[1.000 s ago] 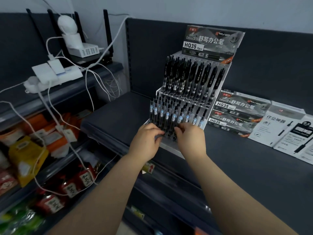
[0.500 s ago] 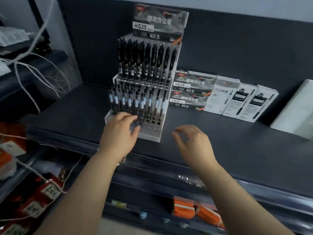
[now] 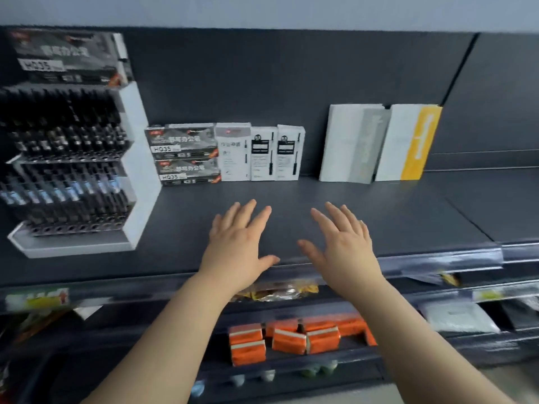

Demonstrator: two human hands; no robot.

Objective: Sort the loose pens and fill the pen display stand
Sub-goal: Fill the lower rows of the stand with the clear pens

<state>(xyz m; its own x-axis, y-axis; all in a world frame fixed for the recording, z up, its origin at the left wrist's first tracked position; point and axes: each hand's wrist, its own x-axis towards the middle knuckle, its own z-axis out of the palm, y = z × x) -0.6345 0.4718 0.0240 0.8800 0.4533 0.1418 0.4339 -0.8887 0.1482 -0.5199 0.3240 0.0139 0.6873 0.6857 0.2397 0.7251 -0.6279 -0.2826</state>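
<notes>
The white tiered pen display stand (image 3: 140,158) stands at the left of the dark shelf (image 3: 379,211), its rows packed with several black pens (image 3: 64,182). My left hand (image 3: 239,243) and my right hand (image 3: 341,243) hover side by side above the shelf's bare middle, to the right of the stand. Both have fingers spread and straight and hold nothing. No loose pens are visible on the shelf.
Two stacked grey HQ35 pen boxes (image 3: 186,154) and three white pen boxes (image 3: 259,153) lean on the back panel beside the stand. Farther right stand a white pack (image 3: 350,144) and a white-and-yellow pack (image 3: 408,144). Orange packets (image 3: 288,339) fill the lower shelf.
Both hands have left the stand's front row and moved right, opening flat over the bare shelf. The view has swung right, so the stand now sits at the left edge.
</notes>
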